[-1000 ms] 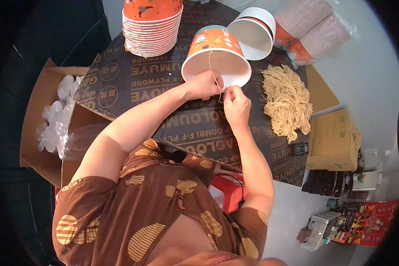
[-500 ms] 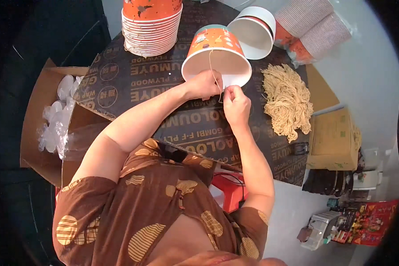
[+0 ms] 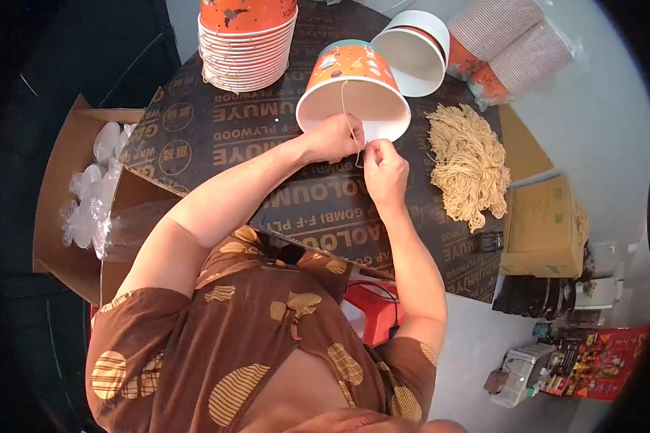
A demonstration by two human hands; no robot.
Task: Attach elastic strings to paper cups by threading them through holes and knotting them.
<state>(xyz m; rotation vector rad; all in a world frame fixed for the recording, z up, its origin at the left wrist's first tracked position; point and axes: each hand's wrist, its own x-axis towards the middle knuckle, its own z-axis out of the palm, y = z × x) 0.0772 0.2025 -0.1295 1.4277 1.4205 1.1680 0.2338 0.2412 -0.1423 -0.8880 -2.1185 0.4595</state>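
An orange paper bucket (image 3: 354, 61) with printed shapes lies on its side, its white mouth facing me. A thin tan string (image 3: 346, 101) runs from the upper rim down across the mouth to my hands. At the lower rim my left hand (image 3: 334, 137) is closed, with the string passing along its fingers. Close beside it, my right hand (image 3: 385, 164) pinches the string end between thumb and fingertips. A short loop of string hangs between the two hands. Exactly how the fingertips grip the string is partly hidden.
A stack of orange buckets (image 3: 249, 54) stands at the far left of the dark table (image 3: 231, 155). White buckets (image 3: 415, 58) lie beyond, with wrapped stacks (image 3: 516, 61) at far right. A tan string heap (image 3: 469, 166) lies right. Cardboard boxes (image 3: 545, 227) flank the table; the left one holds clear plastic lids (image 3: 90, 191).
Almost nothing differs. Both hands stay at the bucket's lower rim with the string, and the fingers shift only very slightly.
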